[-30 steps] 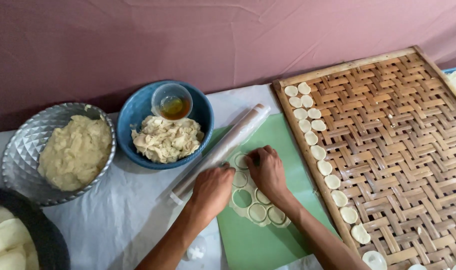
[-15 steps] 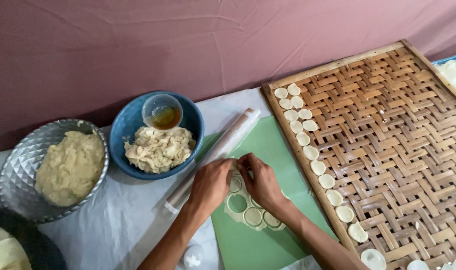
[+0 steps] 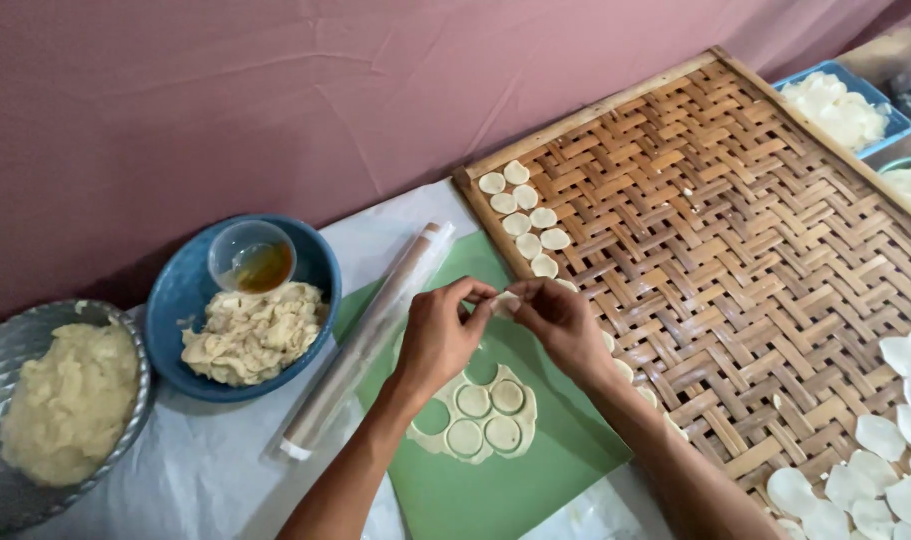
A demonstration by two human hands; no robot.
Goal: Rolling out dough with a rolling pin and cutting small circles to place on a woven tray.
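Left hand and right hand both pinch one small dough round between fingertips — raised over the green mat. Cut dough sheet lies below, beside the rolling pin.

Mauve wall behind, white-covered table, soft, perhaps daylight, illumination

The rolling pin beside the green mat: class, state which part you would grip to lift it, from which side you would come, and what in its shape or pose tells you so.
Probably the middle of the rolling pin, gripped from above across its width. It is a long, thin cylinder lying flat and slanted between the blue bowl and the green mat, so a mid-length hold should balance it. The left hand is nearest to it.
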